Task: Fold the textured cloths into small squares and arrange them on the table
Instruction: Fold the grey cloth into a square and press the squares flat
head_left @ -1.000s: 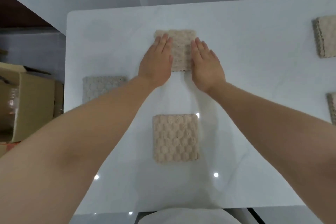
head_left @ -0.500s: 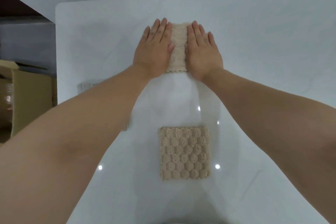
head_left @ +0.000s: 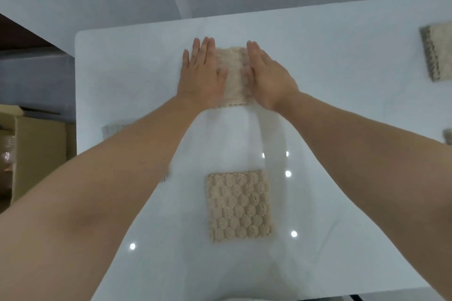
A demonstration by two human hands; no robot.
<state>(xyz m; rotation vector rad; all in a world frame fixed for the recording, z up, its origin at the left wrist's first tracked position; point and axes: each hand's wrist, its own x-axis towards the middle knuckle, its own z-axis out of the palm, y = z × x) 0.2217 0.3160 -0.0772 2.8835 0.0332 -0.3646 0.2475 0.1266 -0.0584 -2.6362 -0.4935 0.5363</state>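
My left hand [head_left: 199, 76] and right hand [head_left: 270, 80] lie flat and open, flanking the folded cloth [head_left: 233, 78] at the table's [head_left: 342, 68] far middle. I should press evenly, squaring its edges.

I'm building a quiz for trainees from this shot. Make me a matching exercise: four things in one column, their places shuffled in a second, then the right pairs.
Things
1. far cloth
2. near cloth
3. side cloth
4. cardboard box

Places
A. off the table, at the left
B. between the left hand and the right hand
C. on the table, at the view's right edge
D. lying untouched, nearest the person

Pairs: 1-B, 2-D, 3-C, 4-A.
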